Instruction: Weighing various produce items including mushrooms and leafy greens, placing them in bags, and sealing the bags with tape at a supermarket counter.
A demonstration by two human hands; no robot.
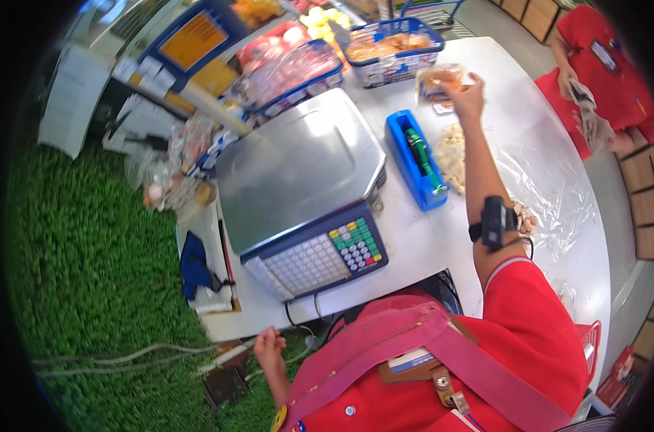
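Note:
My right hand [466, 100] reaches across the white table, with its thumb over the right side of a clear-wrapped food pack [437, 81]. Blur hides whether the fingers are closed on that pack. A small label [443, 109] shows at the pack's near edge. Below my right forearm lies a bag of pale peeled cloves, perhaps garlic [452, 156]. To its left stands a blue tape dispenser [416, 162] with green tape. My left hand [270, 348] hangs low beyond the table's near edge, its fingers loosely curled and nothing visible in them.
A weighing scale with a steel platform [300, 173] fills the table's middle. Behind it stand a blue basket of wrapped packs [394, 54] and another blue-rimmed basket [300, 81]. Clear plastic film [548, 189] lies right. A person in red [602, 81] holds a cloth nearby. Cables [143, 353] run lower left.

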